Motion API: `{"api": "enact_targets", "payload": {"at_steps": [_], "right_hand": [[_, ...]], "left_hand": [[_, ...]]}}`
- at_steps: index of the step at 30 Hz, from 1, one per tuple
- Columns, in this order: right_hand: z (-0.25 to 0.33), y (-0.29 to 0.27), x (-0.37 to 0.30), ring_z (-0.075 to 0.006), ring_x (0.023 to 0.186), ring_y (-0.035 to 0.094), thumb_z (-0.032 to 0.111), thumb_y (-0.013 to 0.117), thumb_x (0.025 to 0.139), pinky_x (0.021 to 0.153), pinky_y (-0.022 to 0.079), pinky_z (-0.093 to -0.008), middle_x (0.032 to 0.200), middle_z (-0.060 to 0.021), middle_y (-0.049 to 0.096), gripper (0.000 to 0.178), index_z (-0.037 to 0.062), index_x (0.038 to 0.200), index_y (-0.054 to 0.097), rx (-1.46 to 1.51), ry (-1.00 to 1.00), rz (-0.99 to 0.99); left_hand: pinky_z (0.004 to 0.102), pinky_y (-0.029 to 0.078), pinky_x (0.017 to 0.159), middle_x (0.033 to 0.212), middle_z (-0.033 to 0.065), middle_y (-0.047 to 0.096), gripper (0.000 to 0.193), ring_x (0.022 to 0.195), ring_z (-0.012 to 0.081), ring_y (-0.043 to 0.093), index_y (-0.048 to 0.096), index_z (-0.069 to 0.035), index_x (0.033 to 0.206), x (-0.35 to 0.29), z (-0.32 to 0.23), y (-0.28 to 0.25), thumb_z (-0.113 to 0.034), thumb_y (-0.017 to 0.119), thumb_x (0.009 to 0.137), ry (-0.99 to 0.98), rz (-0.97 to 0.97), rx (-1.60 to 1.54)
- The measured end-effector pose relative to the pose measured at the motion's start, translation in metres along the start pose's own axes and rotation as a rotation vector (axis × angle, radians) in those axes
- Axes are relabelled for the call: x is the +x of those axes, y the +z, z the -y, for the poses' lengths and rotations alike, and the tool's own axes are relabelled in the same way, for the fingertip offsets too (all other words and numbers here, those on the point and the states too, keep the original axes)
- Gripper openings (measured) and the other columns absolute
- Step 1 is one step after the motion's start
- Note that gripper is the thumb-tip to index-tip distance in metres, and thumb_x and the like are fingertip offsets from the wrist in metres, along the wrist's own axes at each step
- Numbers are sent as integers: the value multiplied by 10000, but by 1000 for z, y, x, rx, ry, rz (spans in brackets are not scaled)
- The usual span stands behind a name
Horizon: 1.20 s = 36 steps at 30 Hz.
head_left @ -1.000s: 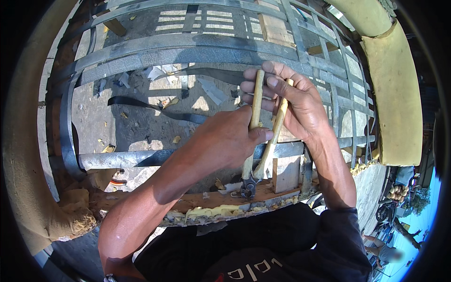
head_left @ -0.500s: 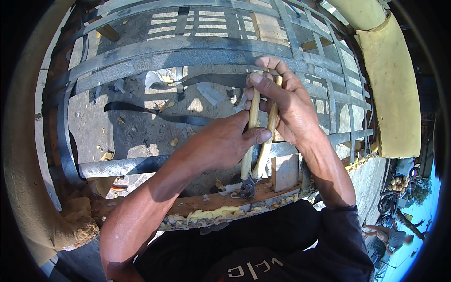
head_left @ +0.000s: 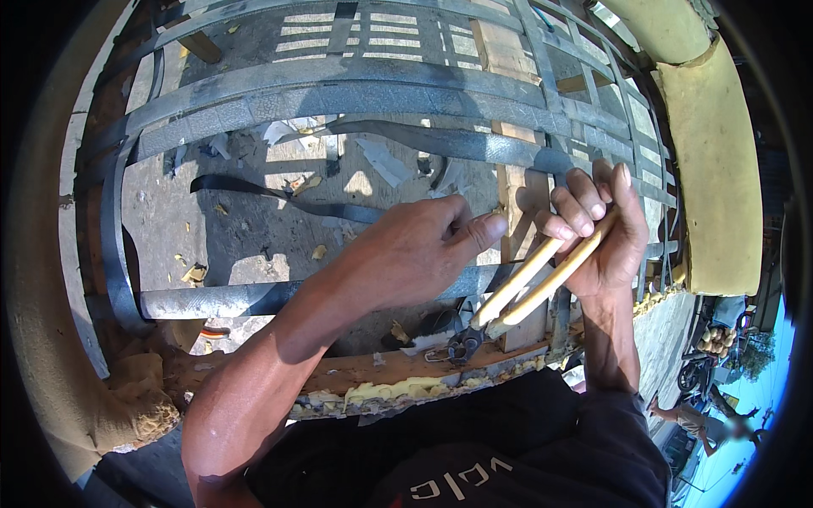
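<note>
My right hand (head_left: 611, 245) is closed round the long yellow handles of a pair of pincers (head_left: 519, 282). The dark metal jaws of the tool sit at the wooden front rail (head_left: 373, 369), beside a small bent piece of wire or a staple; whether they grip it I cannot tell. My left hand (head_left: 412, 254) hovers over the frame, left of the handles and apart from them. Its thumb stretches out toward the tool, with a gap to the bent index finger. Nothing shows in it, though its other fingers are partly hidden.
Dark webbing straps (head_left: 279, 89) cross the wooden seat frame; a loose strap (head_left: 279, 196) hangs below. Yellow foam (head_left: 707, 169) pads the right arm, and torn foam (head_left: 398, 388) lines the front rail. Scraps litter the floor (head_left: 246, 237). A person (head_left: 699, 421) is at far right.
The pincer handles have swung to the right and lower, with my right hand on them. My left hand has let go of the handles, and its thumb now stands free.
</note>
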State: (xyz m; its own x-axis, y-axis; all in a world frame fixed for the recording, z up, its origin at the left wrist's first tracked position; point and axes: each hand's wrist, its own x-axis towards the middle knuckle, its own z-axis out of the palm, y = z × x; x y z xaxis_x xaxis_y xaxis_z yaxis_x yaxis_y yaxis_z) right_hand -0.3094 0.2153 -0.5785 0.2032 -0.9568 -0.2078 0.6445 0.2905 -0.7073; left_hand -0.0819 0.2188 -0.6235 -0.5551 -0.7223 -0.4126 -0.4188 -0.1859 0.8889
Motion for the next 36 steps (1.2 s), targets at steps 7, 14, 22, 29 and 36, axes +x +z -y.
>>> {"api": "enact_targets", "payload": {"at_steps": [7,14,22,29,36], "right_hand": [[10,42,-137,-112,682,454,231,758,962,675,428,-346,857,25,427,301,177,1095,493,-451,-530,65],[11,43,-27,-163,913,640,133,677,1019,772,590,-369,942,-67,637,166,119,928,540,-319,-406,-19],[14,61,24,-217,1139,667,119,610,1037,960,620,-448,1142,-119,678,285,-24,1283,621,-533,-49,211],[6,55,52,-249,1167,670,136,607,1036,960,629,-514,1241,-158,651,361,-21,1359,573,-581,72,230],[4,46,66,-272,1179,676,152,564,1057,977,623,-516,1228,-183,664,359,-40,1360,565,-581,156,339]], "left_hand": [[404,422,607,681,52,529,637,653,170,515,653,-38,965,13,1,9,-644,475,1045,99,111,117],[503,563,830,1098,252,653,884,1026,318,656,599,31,1321,-1,3,10,-753,584,913,588,4,-177],[350,472,627,749,80,632,640,685,167,603,690,14,1128,1,-3,12,-603,663,957,481,-21,-216],[362,559,829,921,95,721,469,908,179,701,668,-8,1123,-3,-4,0,-425,769,933,354,90,-283],[356,544,772,854,119,713,443,835,203,710,687,12,1110,-9,-7,-10,-387,771,938,232,90,-233]]}}
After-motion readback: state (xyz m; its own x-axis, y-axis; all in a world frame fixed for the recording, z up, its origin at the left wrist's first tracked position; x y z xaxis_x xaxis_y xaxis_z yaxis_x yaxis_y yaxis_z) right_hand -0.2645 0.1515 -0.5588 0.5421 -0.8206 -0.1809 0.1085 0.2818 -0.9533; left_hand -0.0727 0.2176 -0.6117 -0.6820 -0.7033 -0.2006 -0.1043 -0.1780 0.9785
